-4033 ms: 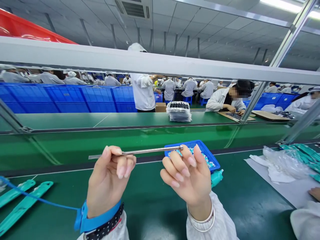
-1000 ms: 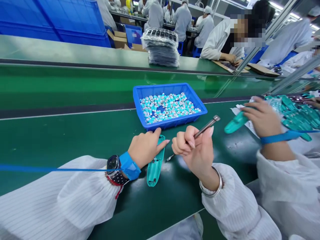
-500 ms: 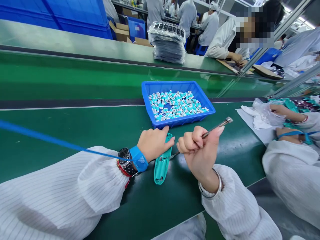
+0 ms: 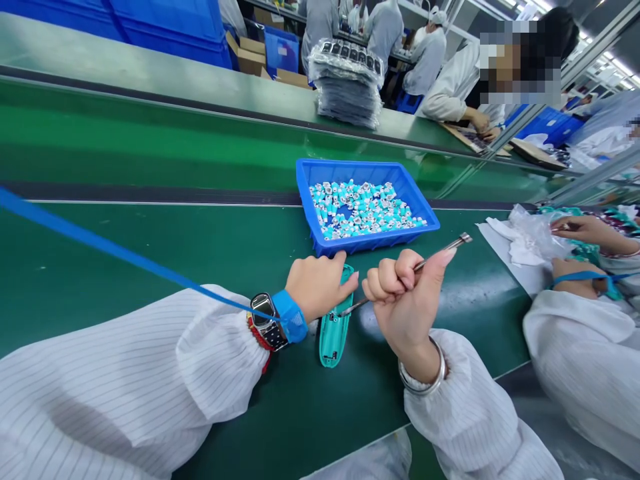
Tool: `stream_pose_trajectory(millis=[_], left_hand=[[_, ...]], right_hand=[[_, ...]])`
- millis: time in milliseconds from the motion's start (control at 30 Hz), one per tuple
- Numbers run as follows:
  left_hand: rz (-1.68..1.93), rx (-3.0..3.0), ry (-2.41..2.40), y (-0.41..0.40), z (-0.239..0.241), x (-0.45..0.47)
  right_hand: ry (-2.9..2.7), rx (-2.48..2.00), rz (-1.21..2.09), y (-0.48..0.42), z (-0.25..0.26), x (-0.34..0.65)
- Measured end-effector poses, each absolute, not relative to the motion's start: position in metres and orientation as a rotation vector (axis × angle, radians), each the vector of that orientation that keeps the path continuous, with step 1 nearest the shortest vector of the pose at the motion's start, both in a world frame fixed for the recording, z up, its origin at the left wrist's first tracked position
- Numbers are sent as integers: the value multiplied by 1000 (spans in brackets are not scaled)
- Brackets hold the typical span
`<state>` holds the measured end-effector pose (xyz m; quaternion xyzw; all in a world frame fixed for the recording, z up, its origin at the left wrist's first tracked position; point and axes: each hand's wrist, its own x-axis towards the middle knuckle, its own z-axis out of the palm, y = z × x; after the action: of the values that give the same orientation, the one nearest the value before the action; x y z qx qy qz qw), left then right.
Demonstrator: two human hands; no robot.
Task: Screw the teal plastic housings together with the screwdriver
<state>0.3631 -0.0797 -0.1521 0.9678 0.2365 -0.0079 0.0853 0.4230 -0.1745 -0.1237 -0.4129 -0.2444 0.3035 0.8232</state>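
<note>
A long teal plastic housing (image 4: 334, 339) lies slantwise on the green work surface, its hollow inner side up with small dark parts inside. My left hand (image 4: 317, 283) holds its upper part, thumb across the right edge and fingers on the far side; the hand covers some of it. In the closed fist of my right hand (image 4: 405, 300) are metal tweezers (image 4: 434, 257). Their blunt end sticks out up and to the right past my thumb. The thin tip points left and reaches over the middle of the housing; whether it touches a part I cannot tell.
Just beyond my hands stands a blue bin (image 4: 373, 244) with many small teal-and-white pieces. A blue wrist strap cord (image 4: 125, 252) runs leftward from my left wrist. At right, a co-worker's hands (image 4: 583, 233) are beside clear plastic bags. Stacked wrapped trays (image 4: 347, 87) stand on the far ledge.
The view has shifted slightly, so most things appear a little farther right. The tweezers' tip has moved from beside the housing's right edge to over its inside. Both hands keep their hold.
</note>
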Motion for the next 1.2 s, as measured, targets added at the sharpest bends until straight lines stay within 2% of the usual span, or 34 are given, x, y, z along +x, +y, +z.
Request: stream_pose_trajectory(millis=[767, 1200], left_hand=[[-150, 2819, 570, -72, -143, 357], [-12, 2882, 533, -71, -150, 354]], right_hand=[[-738, -854, 535, -165, -144, 398], [-257, -840, 602, -164, -135, 422]])
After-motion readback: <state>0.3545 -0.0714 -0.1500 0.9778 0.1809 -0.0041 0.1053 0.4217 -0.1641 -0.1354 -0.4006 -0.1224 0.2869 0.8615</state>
